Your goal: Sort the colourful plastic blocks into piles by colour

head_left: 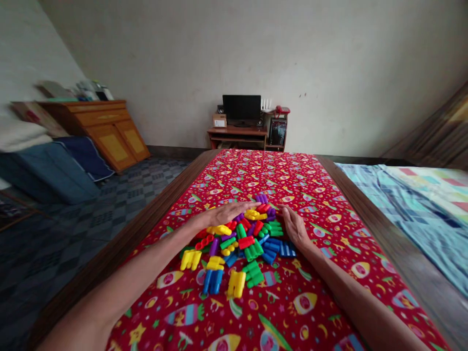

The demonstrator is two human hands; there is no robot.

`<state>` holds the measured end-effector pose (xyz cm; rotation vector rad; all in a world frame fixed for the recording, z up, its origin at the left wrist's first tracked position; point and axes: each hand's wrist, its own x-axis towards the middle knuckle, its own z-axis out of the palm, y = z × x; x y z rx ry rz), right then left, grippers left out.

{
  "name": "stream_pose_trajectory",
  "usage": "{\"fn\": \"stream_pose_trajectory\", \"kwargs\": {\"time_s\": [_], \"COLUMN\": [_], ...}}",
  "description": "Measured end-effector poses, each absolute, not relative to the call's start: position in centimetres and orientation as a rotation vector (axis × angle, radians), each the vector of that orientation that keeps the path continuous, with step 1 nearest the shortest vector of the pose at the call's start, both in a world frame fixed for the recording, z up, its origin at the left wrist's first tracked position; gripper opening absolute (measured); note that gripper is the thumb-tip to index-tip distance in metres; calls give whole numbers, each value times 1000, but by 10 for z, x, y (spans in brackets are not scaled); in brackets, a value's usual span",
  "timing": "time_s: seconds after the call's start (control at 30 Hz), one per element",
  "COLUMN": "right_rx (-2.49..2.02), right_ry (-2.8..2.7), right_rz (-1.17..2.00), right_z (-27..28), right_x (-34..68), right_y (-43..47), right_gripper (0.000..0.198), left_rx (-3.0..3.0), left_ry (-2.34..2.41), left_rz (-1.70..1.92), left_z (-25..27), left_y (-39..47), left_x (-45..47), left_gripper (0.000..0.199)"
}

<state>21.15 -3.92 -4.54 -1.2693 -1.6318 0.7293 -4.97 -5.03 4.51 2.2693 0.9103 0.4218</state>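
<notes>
A loose heap of plastic building blocks in red, yellow, green, blue and purple lies on a red patterned cloth (204, 321). My left hand (231, 212) stretches flat along the far left side of the heap, fingers out and pointing right. On the right side, my right hand (294, 226) rests on edge with fingers extended, next to a green block (275, 228) and a blue block (287, 249). Nearest to me lie a yellow block (236, 284), another blue block (212, 282) and another green block (253, 274). Neither hand grasps a block.
The cloth covers a dark wooden table (161, 207). Beyond it stands a desk (237, 130) with a monitor (242, 110) and a red telephone (281, 110). A wooden cabinet (109, 129) is at the left, and a bed with a blue sheet (395, 209) at the right.
</notes>
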Motion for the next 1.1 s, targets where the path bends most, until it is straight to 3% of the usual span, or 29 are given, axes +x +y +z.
{"fn": "stream_pose_trajectory", "kwargs": {"time_s": [0.13,0.27,0.33,0.4,0.5,0.57,0.9,1.1], "right_rx": [-1235,-1245,-1245,-1240,-1233,-1215,-1117,-1106], "right_ry": [-1604,-1605,-1597,-1589,-1552,-1529,-1292,-1190], "right_rz": [775,801,816,837,859,872,881,831], "right_z": [-46,-50,-53,-56,-60,-61,-40,-34], "right_x": [212,211,211,211,213,213,214,239], "right_y": [-39,-37,-35,-32,-30,-30,-34,-21], "right_gripper": [68,69,68,67,67,67,63,64], "left_rx": [2361,2066,2014,2106,2200,2222,2414,2504], "left_ry": [1390,1828,1830,1689,1507,1473,1260,1222], "left_rz": [633,695,660,659,675,688,777,785], "left_z": [39,-14,-39,-55,-62,-59,-33,-6], "left_y": [-92,-139,-159,-172,-176,-172,-103,-86], "left_x": [-112,-185,-200,-195,-160,-130,-11,10], "left_gripper": [61,75,81,100,125,130,108,98]}}
